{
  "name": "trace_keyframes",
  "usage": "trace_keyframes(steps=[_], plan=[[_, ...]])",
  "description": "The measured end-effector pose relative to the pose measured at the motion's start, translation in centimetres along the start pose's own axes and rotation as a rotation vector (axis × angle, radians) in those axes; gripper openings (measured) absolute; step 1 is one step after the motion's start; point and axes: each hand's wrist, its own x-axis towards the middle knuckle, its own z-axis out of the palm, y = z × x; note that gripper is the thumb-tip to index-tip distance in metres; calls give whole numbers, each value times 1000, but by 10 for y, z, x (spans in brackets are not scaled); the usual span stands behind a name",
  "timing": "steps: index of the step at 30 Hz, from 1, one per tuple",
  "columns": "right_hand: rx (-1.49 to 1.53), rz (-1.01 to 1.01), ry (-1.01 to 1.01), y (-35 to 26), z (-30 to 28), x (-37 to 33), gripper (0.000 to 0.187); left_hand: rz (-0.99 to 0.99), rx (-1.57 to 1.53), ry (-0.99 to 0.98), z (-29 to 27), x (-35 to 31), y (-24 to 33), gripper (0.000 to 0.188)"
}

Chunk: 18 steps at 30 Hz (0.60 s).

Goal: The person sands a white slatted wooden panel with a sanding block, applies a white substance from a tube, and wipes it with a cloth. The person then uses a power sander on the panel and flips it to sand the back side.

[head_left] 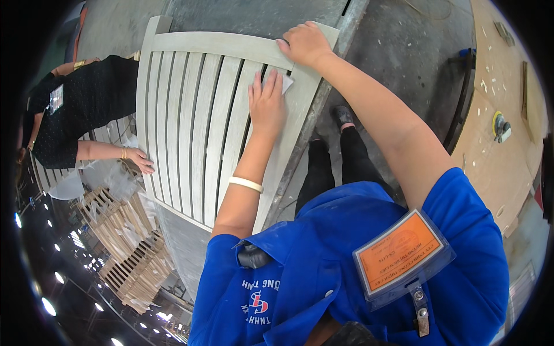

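Note:
A pale grey slatted wooden panel (187,43), like a chair or bench back, lies across a metal-edged table in front of me. On its slats near the right side rests my left hand (268,106), fingers stretched forward. Beneath those fingers a small pale sheet that looks like sandpaper (287,84) is pressed to the wood; most of it is hidden. My right hand (307,45) is closed over the panel's far right corner, its thumb on the rail. A co-worker's hand (140,160) touches the panel's left edge.
The co-worker in black (98,109) stands at the left. Stacked slatted wooden parts (124,242) with plastic wrap are at the lower left. To the right, a round power sander (501,127) sits on a plywood surface (482,173). The table's metal edge (306,132) runs beside my legs.

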Motion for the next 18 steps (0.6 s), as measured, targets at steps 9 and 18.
trace_keyframes(steps=[9, 18], plan=[[-10, 10, -2, 0, -3, 5, 43, 1, -49, 191, 15, 21, 7, 39], [-22, -6, -26, 1, 1, 7, 42, -7, -103, 123, -1, 9, 0, 41]])
